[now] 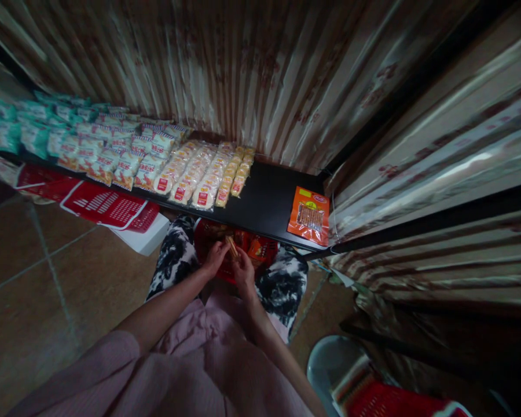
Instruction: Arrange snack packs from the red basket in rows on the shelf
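My left hand (217,258) and my right hand (244,269) meet in front of me, closed on a slim tan snack packet (231,247) between their fingertips. Its exact kind is too small and dark to make out. Both hands are over a red basket (198,233) set between my knees. Orange snack packs (258,248) lie inside it, partly hidden by my hands. On the black shelf (267,200) just beyond, a flat orange snack pack (310,215) rests at the right end.
Rows of round cracker packs (204,179), yellow packs (238,174), white bags (125,168) and teal bags (35,136) fill the shelf's left part. Below it hang red baskets (104,202) beside a white box (145,234). Striped curtains (252,75) enclose the shelf. A pale basin (330,362) stands low right.
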Demonstrator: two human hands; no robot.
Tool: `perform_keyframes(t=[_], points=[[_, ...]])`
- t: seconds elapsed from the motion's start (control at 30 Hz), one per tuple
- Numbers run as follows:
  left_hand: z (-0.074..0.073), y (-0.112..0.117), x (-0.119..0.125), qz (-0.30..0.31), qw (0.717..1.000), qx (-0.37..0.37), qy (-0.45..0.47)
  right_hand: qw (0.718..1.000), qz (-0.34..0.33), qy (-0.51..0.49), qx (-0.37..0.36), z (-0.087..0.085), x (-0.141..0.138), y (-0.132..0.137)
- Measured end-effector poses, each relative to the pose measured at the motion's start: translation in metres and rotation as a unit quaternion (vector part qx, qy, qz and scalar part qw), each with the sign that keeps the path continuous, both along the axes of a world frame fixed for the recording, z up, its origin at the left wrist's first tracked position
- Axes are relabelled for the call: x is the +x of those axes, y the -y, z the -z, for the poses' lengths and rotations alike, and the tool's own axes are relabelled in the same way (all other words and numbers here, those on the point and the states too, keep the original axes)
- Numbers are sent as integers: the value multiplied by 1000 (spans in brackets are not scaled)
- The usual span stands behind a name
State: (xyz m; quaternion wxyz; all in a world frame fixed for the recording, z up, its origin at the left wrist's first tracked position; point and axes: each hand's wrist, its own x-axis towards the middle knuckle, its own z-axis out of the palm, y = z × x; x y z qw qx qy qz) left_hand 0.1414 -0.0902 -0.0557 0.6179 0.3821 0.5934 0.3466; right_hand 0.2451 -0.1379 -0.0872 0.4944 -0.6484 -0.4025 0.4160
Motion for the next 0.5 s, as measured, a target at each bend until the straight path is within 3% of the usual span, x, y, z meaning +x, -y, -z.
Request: perform_keyframes(t=[0.23, 0.5], points=[[7, -1, -3, -36, 999, -20, 0, 986, -27, 148, 76, -8, -7, 4], [15, -7, -8, -63, 997, -32, 21, 988, -28, 133, 78, -20, -15, 11]])
